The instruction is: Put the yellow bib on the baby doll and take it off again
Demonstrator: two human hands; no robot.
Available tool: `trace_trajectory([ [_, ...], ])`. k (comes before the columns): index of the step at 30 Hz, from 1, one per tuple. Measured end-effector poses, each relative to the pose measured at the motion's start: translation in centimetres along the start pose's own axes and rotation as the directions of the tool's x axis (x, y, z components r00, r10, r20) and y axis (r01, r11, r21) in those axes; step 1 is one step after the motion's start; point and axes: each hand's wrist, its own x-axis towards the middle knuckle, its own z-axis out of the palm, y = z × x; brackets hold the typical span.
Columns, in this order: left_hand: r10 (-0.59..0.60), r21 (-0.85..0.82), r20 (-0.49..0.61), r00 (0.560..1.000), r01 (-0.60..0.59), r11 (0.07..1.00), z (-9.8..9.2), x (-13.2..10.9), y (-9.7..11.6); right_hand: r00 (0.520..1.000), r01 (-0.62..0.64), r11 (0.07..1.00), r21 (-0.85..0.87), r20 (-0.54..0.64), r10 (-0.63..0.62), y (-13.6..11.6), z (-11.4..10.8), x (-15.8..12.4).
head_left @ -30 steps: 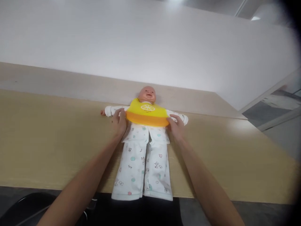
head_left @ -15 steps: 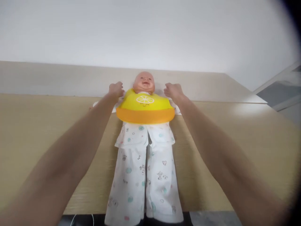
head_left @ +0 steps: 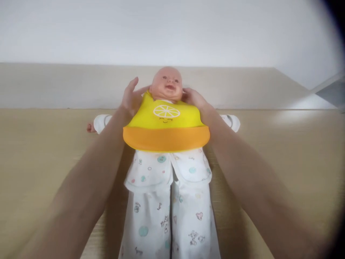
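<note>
A baby doll (head_left: 166,84) in white printed pyjamas (head_left: 168,201) lies on its back on a light wooden table (head_left: 40,151), feet toward me. A yellow bib with an orange pocket (head_left: 166,126) covers its chest. My left hand (head_left: 131,98) is at the doll's neck on the left side, fingers partly spread and reaching behind the neck by the bib's strap. My right hand (head_left: 192,98) is at the other side of the neck, fingers curled in toward the bib's collar; what they hold is hidden.
A low beige ledge (head_left: 54,84) runs along the back of the table under a white wall (head_left: 161,28). The doll's arms (head_left: 98,123) stretch out sideways on the tabletop.
Both hands moved from the bib's lower corners up past the doll's shoulders and in to its neck. The camera came closer, so the doll looks larger.
</note>
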Motion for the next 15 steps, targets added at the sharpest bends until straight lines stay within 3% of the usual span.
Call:
trace_trajectory([
  [4,0.098,-0.035,-0.012,0.995,-0.099,0.994,0.7,-0.1,-0.3,0.999,-0.022,0.999,0.039,0.036,0.02,-0.5,0.1,-0.6],
  [6,0.103,-0.075,0.043,0.994,-0.1,0.992,1.0,-0.9,-0.2,1.0,0.001,0.999,0.036,0.003,-0.001,-1.0,0.1,-1.5],
  [9,0.088,-0.156,0.117,0.989,-0.069,0.985,1.5,-3.7,0.2,1.0,-0.015,0.996,0.088,0.019,0.014,-1.7,0.3,-4.1],
  [15,0.071,-0.241,0.074,0.995,-0.051,0.969,2.6,-9.6,-0.6,0.994,-0.102,0.958,0.268,0.066,0.087,-1.1,0.8,-9.2],
])
